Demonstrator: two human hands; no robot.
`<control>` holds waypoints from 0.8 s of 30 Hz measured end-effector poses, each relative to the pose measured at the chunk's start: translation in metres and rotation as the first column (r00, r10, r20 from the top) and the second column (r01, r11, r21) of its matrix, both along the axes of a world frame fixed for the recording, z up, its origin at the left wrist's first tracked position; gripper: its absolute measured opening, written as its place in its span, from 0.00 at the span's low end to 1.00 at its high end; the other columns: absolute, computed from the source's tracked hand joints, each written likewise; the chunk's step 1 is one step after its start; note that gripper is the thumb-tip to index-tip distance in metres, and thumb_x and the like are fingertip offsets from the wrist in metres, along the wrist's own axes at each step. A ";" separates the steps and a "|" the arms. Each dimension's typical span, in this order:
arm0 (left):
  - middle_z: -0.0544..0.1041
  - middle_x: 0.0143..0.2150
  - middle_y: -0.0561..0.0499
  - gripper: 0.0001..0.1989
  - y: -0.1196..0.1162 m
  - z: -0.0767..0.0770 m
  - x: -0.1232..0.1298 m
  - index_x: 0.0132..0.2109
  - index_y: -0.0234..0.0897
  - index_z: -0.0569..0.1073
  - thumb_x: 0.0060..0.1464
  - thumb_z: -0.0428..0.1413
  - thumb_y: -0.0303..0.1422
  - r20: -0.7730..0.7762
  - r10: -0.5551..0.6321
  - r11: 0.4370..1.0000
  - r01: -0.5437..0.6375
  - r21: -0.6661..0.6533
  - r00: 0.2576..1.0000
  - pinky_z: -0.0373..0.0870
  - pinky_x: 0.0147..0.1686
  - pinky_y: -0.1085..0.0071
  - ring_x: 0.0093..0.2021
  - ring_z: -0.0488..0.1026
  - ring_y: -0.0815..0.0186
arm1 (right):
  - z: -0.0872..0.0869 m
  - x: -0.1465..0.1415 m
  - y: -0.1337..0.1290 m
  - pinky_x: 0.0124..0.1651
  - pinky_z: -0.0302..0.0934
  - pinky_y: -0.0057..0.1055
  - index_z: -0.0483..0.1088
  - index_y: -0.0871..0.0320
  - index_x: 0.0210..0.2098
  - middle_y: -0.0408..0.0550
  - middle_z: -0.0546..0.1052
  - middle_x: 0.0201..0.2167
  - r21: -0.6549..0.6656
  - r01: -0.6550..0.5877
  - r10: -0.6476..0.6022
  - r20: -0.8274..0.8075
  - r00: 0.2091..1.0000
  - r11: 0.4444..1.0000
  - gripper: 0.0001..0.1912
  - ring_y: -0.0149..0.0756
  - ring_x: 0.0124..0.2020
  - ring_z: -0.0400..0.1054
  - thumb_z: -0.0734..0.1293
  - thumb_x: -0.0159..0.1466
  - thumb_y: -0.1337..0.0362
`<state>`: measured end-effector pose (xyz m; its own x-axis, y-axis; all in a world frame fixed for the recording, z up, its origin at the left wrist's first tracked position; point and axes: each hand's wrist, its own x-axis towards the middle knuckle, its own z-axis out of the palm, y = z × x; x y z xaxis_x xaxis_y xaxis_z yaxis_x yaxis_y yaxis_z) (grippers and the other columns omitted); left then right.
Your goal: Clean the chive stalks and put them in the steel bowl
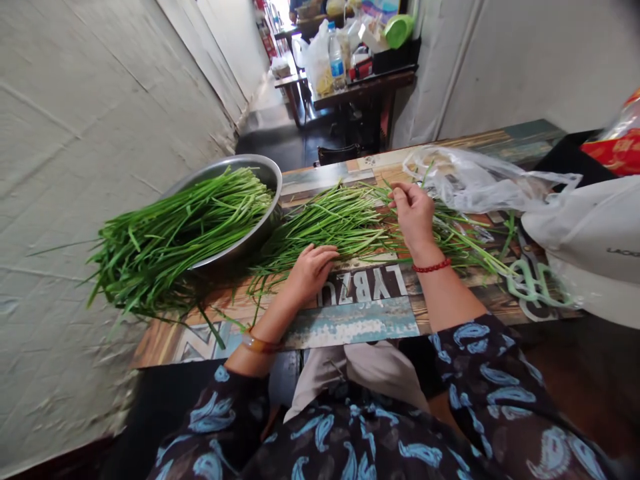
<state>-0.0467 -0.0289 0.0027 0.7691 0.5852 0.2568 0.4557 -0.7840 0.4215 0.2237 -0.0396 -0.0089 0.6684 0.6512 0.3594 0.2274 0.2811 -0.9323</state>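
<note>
A loose pile of green chives (335, 217) lies across the middle of the wooden table. My left hand (316, 267) rests at the near edge of this pile, fingers loosely bent and nothing visible in them. Above the pile's right end, my right hand (413, 207) has thumb and fingers pinched on a few thin chive strands. A large metal basin (270, 173) stands on the left, heaped with a thick bunch of chives whose leaves hang over its rim. More stems (465, 240) are scattered to the right of my right hand.
A clear plastic bag (465, 180) lies crumpled at the back right. Scissors with pale green handles (533, 283) lie beside a white cap (590, 233). A red package (617, 140) sits at the far right. Beyond, another table (370, 87) holds a water bottle (337, 60) and bags. A wall (75, 167) borders the left.
</note>
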 end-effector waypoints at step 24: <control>0.78 0.32 0.49 0.11 0.025 0.004 0.021 0.35 0.33 0.78 0.56 0.57 0.37 0.480 0.511 0.746 -0.090 -0.660 0.713 0.64 0.26 0.75 0.27 0.70 0.72 | 0.024 0.010 -0.031 0.43 0.62 0.34 0.80 0.54 0.32 0.46 0.78 0.32 -0.479 -0.435 0.647 0.541 0.537 0.762 0.05 0.36 0.36 0.71 0.70 0.59 0.66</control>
<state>-0.0256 -0.0035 0.0065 0.3172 0.9393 0.1312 0.1026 -0.1715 0.9798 0.2340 -0.0708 0.0148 -0.1839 0.9366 0.2982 0.6735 0.3410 -0.6558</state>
